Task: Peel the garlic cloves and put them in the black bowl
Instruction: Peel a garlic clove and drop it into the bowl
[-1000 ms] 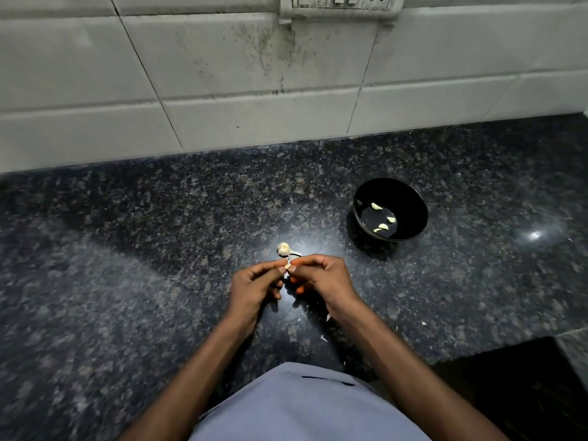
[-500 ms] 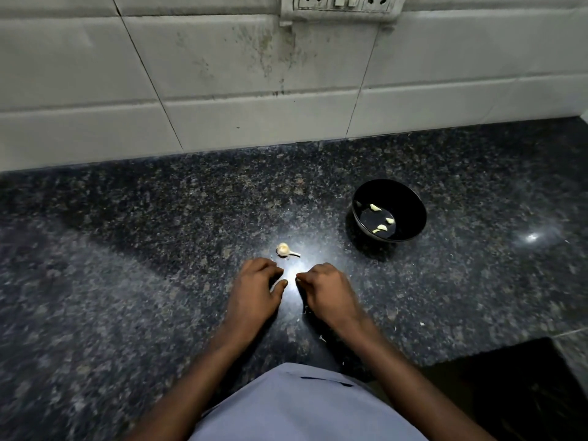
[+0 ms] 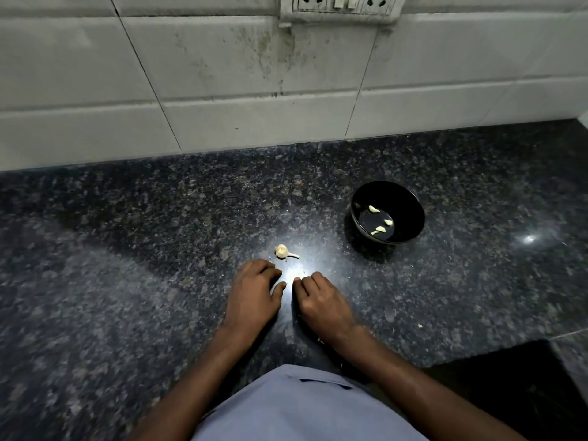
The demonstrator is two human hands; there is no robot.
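A: What is sitting closest to us?

B: A person in a blue shirt [image 3: 305, 405] is standing at the dark stone counter [image 3: 127, 281]. Both arms are reaching forward over it.

A: What are the hands doing?

B: They are lying knuckles up on the counter, side by side, not touching each other. The left hand [image 3: 254, 297] is lying with its fingers bent down and its thumb pointing at the other hand. The right hand [image 3: 321, 300] is lying with its fingers curled under too.

A: Are they holding any garlic?

B: I cannot tell. The fingertips are tucked under, so anything below them is hiding. A bright patch of light is shining on the counter between the two hands.

A: Where is the garlic, then?

B: A little garlic bulb [image 3: 282, 251] with a thin stalk is lying on the counter just past the left hand's fingers. Nothing is touching it.

A: And the bowl?

B: The black bowl [image 3: 410, 214] is sitting farther back and to the right, well apart from the hands. Some pale peeled cloves [image 3: 378, 230] are lying in the bottom of it. I am counting about four.

A: What is behind all that?

B: White wall tiles [image 3: 238, 74] are standing along the back of the counter, with dark smudges on them. A socket plate [image 3: 343, 7] is sitting at the very top of the wall.
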